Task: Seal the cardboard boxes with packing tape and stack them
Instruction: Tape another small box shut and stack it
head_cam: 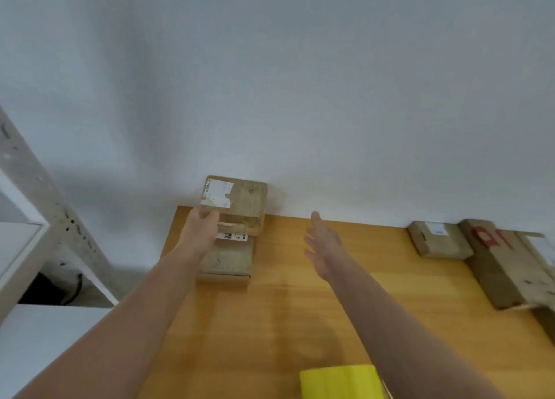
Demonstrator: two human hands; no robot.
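Left hand grips the near left corner of the top box, fingers curled round its edge. The box is over the stack of two boxes. I cannot tell if it is resting on them yet. A corner grip should let me square it up before letting go.

Right hand hangs over the table, fingers straight and spread, holding nothing. It is probably placed there to steady the stack's right side.

The stack sits at the far left corner of the table, against the wall. I judge that this backs it up and leaves working room.

A yellow object lies at the near edge (tape, I'd guess; the frame cuts it off).

Far right, a small box touches a long box with red lettering. I cannot tell whether either is sealed.

The table is orange-brown wood grain and the wall is plain white. A grey metal rack stands left of the table.
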